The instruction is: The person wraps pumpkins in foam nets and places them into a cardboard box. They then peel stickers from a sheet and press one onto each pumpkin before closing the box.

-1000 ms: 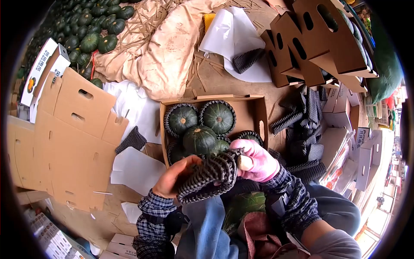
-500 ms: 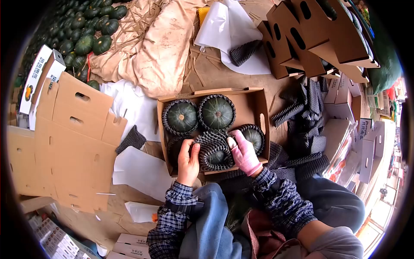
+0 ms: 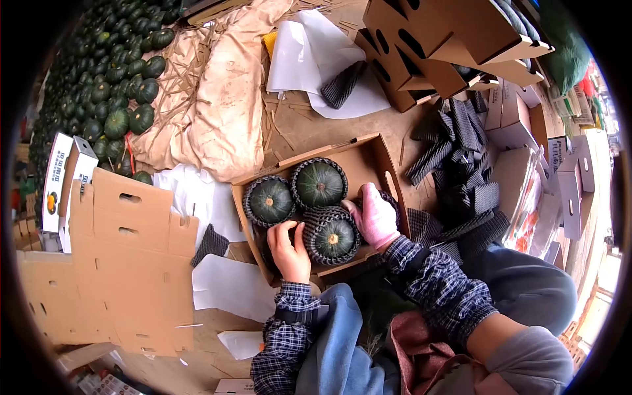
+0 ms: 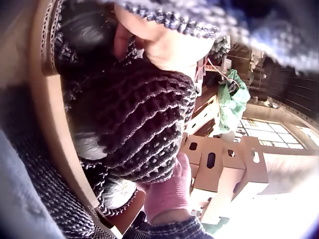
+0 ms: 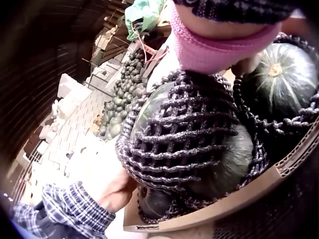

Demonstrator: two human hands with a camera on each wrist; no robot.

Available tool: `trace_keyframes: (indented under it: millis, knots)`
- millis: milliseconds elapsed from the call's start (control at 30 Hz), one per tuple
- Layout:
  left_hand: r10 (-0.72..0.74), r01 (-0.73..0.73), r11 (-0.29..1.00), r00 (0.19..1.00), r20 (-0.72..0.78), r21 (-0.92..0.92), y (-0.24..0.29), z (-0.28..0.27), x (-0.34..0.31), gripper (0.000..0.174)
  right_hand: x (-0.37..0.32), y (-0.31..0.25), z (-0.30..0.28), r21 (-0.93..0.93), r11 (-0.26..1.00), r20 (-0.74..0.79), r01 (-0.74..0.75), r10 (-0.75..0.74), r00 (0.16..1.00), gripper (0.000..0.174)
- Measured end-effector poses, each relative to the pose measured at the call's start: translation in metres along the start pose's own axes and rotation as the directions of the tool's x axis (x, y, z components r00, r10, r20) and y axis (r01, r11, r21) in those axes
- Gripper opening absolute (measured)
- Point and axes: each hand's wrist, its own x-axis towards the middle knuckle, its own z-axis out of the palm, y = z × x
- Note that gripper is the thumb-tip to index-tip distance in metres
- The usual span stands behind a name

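Netted squash (image 3: pixel 334 241) at carton's (image 3: pixel 362 161) near edge.
Left hand (image 3: pixel 291 255), right hand (image 3: pixel 378 220) part-open, touching its sides; likely heavy, firm, net soft; I'd cup low.

Bright daylight washes in at the right of my head view, whose rim curves and falls to black. In the left wrist view the windows (image 4: pixel 271 133) glare, the wall below them burns to white, and my sleeve (image 4: pixel 199 15) blurs. In the right wrist view, the netted pumpkin (image 5: pixel 182 132) looks sharp but shadowed, my left hand (image 5: pixel 117 189) is partly overexposed, and the left side is dim.
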Motion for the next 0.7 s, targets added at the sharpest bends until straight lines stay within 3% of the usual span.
trace_keyframes:
  millis: [67,100,133,200,233,267,333,400,467,533,700]
  knots:
    - [-0.212,0.213,0.964,0.977,0.027,-0.158,0.018,-0.007,0.005,0.015,-0.016,0.012,0.028,0.176,0.941,0.103,-0.288,0.273,0.956,0.032]
    - [-0.253,0.263,0.912,0.965,0.072,-0.314,0.017,-0.005,0.003,0.022,-0.023,0.012,0.034,0.223,0.922,0.027,-0.315,0.317,0.948,0.031]
    - [-0.314,0.325,0.895,0.946,0.085,-0.307,0.011,-0.005,-0.001,0.02,-0.028,0.001,0.022,0.234,0.884,0.041,-0.406,0.408,0.912,0.03]
    - [-0.369,0.391,0.855,0.92,0.131,-0.34,0.019,-0.013,-0.01,0.023,-0.041,-0.023,-0.001,0.302,0.887,0.002,-0.348,0.365,0.931,0.029]
    - [-0.323,0.384,0.843,0.921,0.217,-0.377,0.037,-0.024,-0.009,0.029,-0.047,-0.032,-0.016,0.249,0.957,0.022,-0.15,0.149,0.989,0.034]
    - [-0.018,0.066,0.985,0.957,0.29,-0.158,0.041,-0.034,-0.008,0.04,-0.055,-0.038,-0.026,0.194,0.979,0.062,0.057,-0.07,0.996,0.042]
    - [0.222,-0.239,0.971,0.879,0.423,-0.012,0.051,-0.046,-0.006,0.052,-0.067,-0.044,-0.026,-0.058,0.983,0.238,0.176,-0.157,0.959,0.057]
    - [0.231,-0.25,0.968,0.86,0.456,-0.019,0.049,-0.05,-0.006,0.062,-0.065,-0.05,-0.026,-0.137,0.974,0.29,0.18,-0.135,0.948,0.064]
    - [0.064,-0.07,0.997,0.845,0.532,-0.008,0.055,-0.057,-0.002,0.07,-0.056,-0.057,-0.029,-0.214,0.968,0.37,0.129,-0.042,0.928,0.069]
    - [0.062,-0.064,0.998,0.83,0.555,-0.016,0.054,-0.057,0.013,0.081,-0.036,-0.062,-0.034,-0.244,0.968,0.446,0.065,0.053,0.893,0.068]
    - [0.009,0.116,0.981,0.772,0.636,-0.154,0.027,-0.051,0.03,0.086,-0.003,-0.064,-0.037,-0.191,0.981,0.591,-0.021,0.132,0.796,0.075]
